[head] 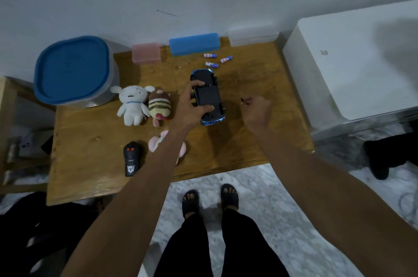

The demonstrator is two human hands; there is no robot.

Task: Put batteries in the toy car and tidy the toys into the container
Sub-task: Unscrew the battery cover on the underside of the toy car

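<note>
A blue toy car [209,95] lies upside down on the wooden table [248,141], black underside up. My left hand [192,102] grips it across the left side. My right hand [256,108] hovers to the car's right, fingers closed on a small dark object [243,100], perhaps a screwdriver; I cannot tell. Three batteries [213,59] lie beyond the car. A big container with a blue lid [72,68] stands at the back left. A white plush [132,105], a striped brown plush [159,105], a pink plush [158,143] partly under my left arm, and a black remote [131,158] lie on the left.
A pink box [146,53], a blue box [194,43] and a clear box [253,36] line the wall. A white appliance [352,62] stands to the table's right. My sandalled feet [210,201] stand on marble floor at the table's front edge. Dark items lie on the floor at left.
</note>
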